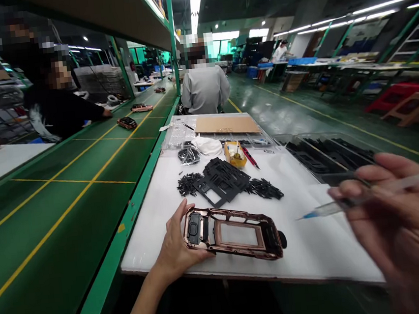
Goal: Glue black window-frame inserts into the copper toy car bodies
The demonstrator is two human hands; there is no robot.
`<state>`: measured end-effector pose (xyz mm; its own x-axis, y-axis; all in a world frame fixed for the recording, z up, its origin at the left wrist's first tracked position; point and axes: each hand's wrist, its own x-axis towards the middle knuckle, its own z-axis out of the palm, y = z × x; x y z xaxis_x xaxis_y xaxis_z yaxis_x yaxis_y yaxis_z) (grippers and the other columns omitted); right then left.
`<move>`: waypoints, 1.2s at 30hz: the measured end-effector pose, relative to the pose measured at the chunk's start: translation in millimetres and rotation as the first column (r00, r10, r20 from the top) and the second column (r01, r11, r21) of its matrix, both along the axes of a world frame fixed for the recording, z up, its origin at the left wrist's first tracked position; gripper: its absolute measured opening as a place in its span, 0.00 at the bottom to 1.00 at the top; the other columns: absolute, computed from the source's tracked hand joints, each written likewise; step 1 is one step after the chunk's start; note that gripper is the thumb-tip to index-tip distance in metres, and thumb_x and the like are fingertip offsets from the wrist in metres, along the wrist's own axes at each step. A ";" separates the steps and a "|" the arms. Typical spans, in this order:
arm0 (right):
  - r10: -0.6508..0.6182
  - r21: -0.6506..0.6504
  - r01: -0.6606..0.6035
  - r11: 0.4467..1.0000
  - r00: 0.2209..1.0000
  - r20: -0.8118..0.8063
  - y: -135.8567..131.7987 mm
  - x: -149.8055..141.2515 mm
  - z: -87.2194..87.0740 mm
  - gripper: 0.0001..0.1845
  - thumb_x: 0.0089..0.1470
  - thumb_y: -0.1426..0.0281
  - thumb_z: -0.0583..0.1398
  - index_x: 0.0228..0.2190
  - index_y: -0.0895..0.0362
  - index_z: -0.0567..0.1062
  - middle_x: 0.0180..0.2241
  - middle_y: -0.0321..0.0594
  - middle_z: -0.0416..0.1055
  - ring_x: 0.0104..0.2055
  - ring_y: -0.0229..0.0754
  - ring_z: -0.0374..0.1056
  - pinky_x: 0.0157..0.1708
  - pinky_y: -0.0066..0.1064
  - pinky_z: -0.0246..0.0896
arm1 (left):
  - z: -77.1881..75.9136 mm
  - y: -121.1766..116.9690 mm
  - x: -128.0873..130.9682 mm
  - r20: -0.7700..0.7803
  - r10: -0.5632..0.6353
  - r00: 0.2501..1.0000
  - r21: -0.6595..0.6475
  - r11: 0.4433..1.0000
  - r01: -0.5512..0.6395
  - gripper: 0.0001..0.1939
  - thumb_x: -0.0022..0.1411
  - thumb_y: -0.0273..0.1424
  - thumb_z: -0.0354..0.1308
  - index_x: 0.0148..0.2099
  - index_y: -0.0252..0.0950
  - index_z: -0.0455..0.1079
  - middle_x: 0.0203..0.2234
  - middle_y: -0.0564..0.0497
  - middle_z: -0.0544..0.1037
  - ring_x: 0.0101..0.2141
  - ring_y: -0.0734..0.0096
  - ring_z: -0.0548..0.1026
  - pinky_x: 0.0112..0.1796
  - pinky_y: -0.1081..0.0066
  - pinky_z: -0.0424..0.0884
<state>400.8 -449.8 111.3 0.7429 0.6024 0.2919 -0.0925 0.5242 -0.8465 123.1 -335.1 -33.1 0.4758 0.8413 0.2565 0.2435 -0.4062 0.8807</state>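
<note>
A copper-coloured model car body shell [239,233] lies upside down near the front edge of the white table [308,261], its hollow inside facing up. My left hand [175,241] grips its left end, thumb on the near side and fingers on the far side. To the right, my right hand [404,222] is closed around a translucent syringe [326,210] with a fine tip and blue hub. The tip points left toward the shell and stays apart from it. Beyond the shell lie a stack of flat black plastic parts [222,178] and small black pieces [264,188].
A yellow box [235,154], red pen-like tool [250,158] and cardboard sheet [226,124] sit farther back. A green conveyor [69,205] carrying model cars [127,123] runs along the left. Trays of black parts [320,153] stand at right. Co-workers [205,86] sit ahead and left.
</note>
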 end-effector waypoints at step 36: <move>0.539 -0.182 -0.533 0.826 0.842 -0.021 84.6 -101.4 -52.7 0.13 0.53 0.66 0.50 0.32 0.55 0.73 0.14 0.27 0.41 0.15 0.32 0.36 0.18 0.26 0.43 | 8.8 0.6 1.8 -0.040 0.046 0.998 0.371 0.928 -0.028 0.61 0.44 0.45 0.71 0.69 0.38 0.36 0.56 0.39 0.66 0.55 0.54 0.67 0.56 0.58 0.62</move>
